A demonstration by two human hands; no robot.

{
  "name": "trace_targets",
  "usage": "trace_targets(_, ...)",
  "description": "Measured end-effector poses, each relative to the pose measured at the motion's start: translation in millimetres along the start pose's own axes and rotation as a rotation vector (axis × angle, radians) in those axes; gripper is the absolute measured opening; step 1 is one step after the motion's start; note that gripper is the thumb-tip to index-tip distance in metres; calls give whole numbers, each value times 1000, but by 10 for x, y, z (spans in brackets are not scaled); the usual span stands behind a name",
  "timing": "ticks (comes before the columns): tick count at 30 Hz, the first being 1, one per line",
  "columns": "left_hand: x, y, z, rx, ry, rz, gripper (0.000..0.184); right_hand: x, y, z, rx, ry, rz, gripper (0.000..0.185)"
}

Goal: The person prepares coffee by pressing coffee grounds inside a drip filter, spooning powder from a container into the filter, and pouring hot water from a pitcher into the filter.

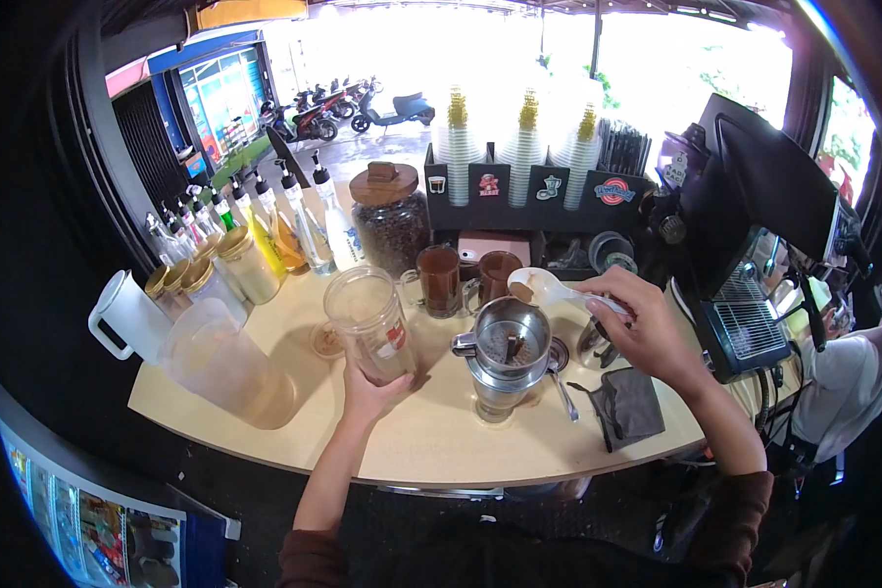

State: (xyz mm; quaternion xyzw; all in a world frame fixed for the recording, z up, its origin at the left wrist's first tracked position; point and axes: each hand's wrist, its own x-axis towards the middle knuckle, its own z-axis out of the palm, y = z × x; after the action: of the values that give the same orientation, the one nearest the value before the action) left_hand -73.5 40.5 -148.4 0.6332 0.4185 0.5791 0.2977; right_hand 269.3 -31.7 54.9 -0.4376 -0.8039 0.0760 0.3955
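My left hand (pixel 374 394) is wrapped around the lower part of a clear jar (pixel 361 312) with an open top and a red mark on its side. Between the fingers of my right hand (pixel 639 318) is the handle of a white scoop (pixel 551 288), with brown powder in its bowl. The scoop is above the rim of a metal cup-shaped dripper (pixel 508 343), which has a side handle and dark contents. Below the dripper stands a clear glass (pixel 498 404). A metal spoon (pixel 564 395) and a folded dark cloth (pixel 629 407) lie to its right.
Two mugs of brown liquid (pixel 438 284) stand behind the dripper. A jar of coffee beans (pixel 390 223), pump bottles (pixel 309 230), lidded canisters (pixel 250 267) and plastic pitchers (pixel 220 363) line the left. Cup stacks (pixel 524 162) rise at the back. Another person (pixel 843 392) is at far right.
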Motion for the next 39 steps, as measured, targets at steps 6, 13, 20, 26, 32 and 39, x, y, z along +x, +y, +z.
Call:
trace_targets(6,-8,-38,-1,-11,5,-4,90,8,22,105,26,33,-99,19)
trace_targets(13,-9,-35,-16,25,4,6,92,-8,2,112,19,20,-91,20)
trace_targets(20,-3,0,-8,37,-2,9,92,-35,11,91,25,59,-70,21)
trace_targets(26,-6,39,9,-32,9,9,90,-92,-29,-60,-11,32,-14,19)
trace_targets(32,-16,37,32,-55,32,57,88,-220,-16,-83,-31,26,-18,19)
trace_targets(39,-29,37,24,-30,34,7,89,-183,-61,-56,-47,-1,-18,22)
